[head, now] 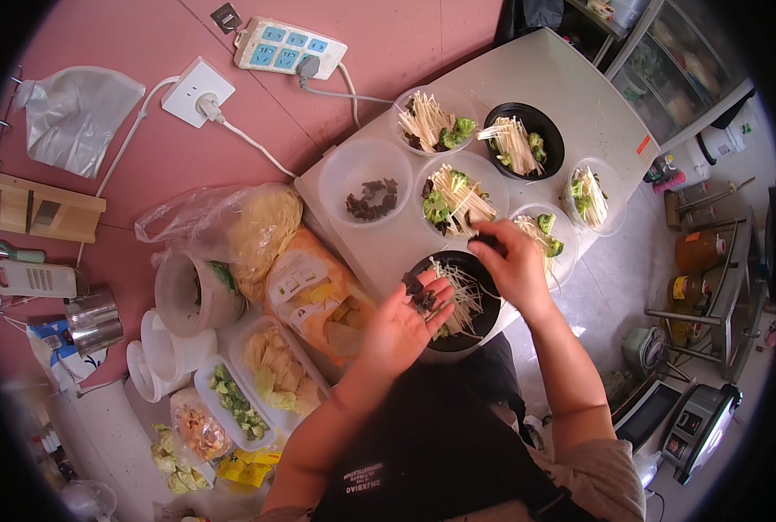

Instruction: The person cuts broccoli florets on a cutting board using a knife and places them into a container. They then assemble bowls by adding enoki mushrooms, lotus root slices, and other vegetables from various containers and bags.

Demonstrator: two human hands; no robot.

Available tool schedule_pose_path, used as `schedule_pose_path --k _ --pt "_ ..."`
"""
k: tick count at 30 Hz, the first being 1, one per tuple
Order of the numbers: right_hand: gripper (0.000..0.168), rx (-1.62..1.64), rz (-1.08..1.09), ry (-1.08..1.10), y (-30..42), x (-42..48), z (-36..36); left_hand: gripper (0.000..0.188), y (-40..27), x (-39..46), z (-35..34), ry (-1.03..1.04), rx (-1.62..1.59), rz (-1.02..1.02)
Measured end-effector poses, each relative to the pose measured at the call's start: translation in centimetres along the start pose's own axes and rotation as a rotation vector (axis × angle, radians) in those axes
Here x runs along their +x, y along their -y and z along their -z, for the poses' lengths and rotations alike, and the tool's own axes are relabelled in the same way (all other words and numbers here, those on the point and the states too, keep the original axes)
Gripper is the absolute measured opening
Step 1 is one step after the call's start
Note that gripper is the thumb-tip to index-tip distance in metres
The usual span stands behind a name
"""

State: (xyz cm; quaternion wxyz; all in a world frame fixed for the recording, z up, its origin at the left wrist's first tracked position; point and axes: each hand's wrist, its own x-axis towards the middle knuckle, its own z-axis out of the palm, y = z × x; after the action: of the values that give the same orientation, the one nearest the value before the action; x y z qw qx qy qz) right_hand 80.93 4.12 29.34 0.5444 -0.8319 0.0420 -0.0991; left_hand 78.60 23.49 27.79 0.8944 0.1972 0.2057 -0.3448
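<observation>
My left hand (397,333) is palm up with several dark wood ear fungus pieces (425,300) resting on its fingers. It is over the near edge of a black bowl (492,310) of enoki mushrooms (463,293). My right hand (512,261) pinches a dark wood ear piece (482,240) beside a clear round bowl (499,176). That bowl holds enoki, broccoli (435,207) and wood ear. To the left, another clear bowl (365,153) has only wood ear (371,199) in it. A clear bowl (567,261) of enoki and broccoli is partly hidden by my right hand.
Farther back are a clear bowl (466,104), a black bowl (548,121) and a small clear bowl (613,186), all filled. At left lie a noodle bag (267,222), an orange bag (309,280), a broccoli tray (221,391) and white tubs (172,339). A power strip (290,49) is on the wall.
</observation>
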Motion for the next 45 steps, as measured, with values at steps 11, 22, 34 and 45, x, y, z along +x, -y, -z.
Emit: schedule_pose_path --k 11,22,34,45 --pt "0.015 0.602 -0.407 0.132 -1.3 -4.0 -1.0 0.041 0.0 -0.3 1.2 0.083 0.333 0.159" --pt "0.032 -0.149 -0.139 0.145 -5.4 2.4 -1.6 0.04 -1.2 1.2 0.0 -0.007 0.405 0.14" --pt "0.019 0.007 -0.068 0.391 -2.8 -1.6 -0.2 0.06 -0.6 -0.6 2.4 -0.052 0.385 0.294" --pt "0.023 0.031 0.093 0.39 1.8 -5.5 -2.8 0.039 -0.6 -2.9 0.6 0.091 0.247 0.052"
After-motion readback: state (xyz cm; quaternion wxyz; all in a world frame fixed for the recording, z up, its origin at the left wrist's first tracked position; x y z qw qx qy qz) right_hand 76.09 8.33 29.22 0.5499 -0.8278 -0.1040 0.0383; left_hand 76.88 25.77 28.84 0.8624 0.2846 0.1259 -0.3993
